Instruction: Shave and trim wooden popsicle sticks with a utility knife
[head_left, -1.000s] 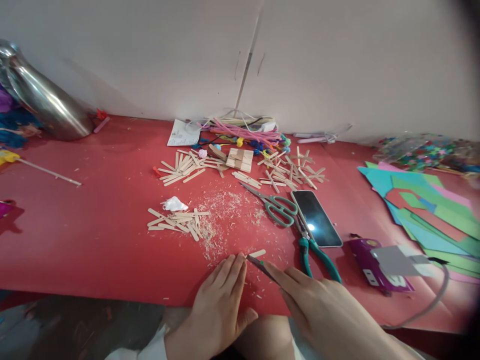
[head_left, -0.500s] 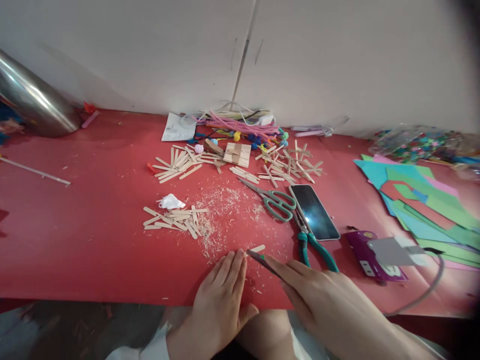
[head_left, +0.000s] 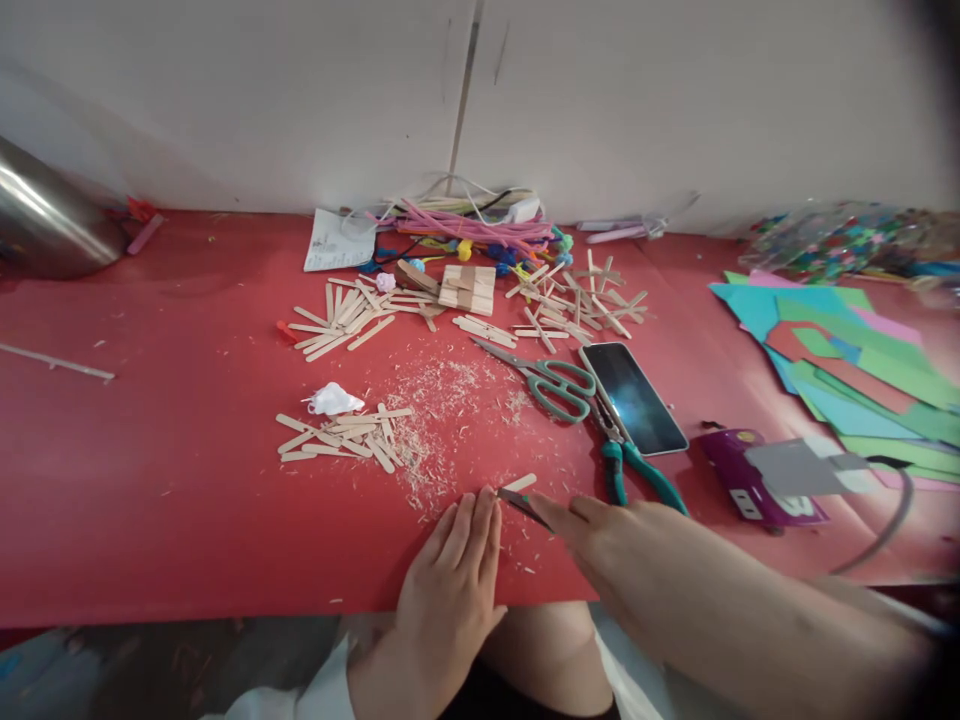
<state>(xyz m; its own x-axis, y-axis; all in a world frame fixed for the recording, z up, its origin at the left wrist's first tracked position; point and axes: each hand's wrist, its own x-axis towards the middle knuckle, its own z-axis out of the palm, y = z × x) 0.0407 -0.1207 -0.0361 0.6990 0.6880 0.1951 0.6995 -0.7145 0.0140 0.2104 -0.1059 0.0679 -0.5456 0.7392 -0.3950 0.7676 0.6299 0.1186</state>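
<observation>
My left hand lies flat near the table's front edge. Its fingertips press down one end of a wooden craft stick, whose free rounded end points up and right. In my right hand is a knife with a thin dark blade and a bit of green by the fingers. The blade's tip rests at the stick, right beside my left fingertips. Most of the handle is hidden in my closed fingers. Pale wood shavings are scattered over the red tabletop beyond my hands.
Scissors, pliers and a phone lie beyond my right hand. Craft-stick piles and a white lump are at left. A purple device and coloured paper lie right; a metal bottle stands far left.
The view has shifted slightly. The knife's blade lies a little flatter across the stick, and my right forearm has swung out to the right. My left hand stays on the stick.
</observation>
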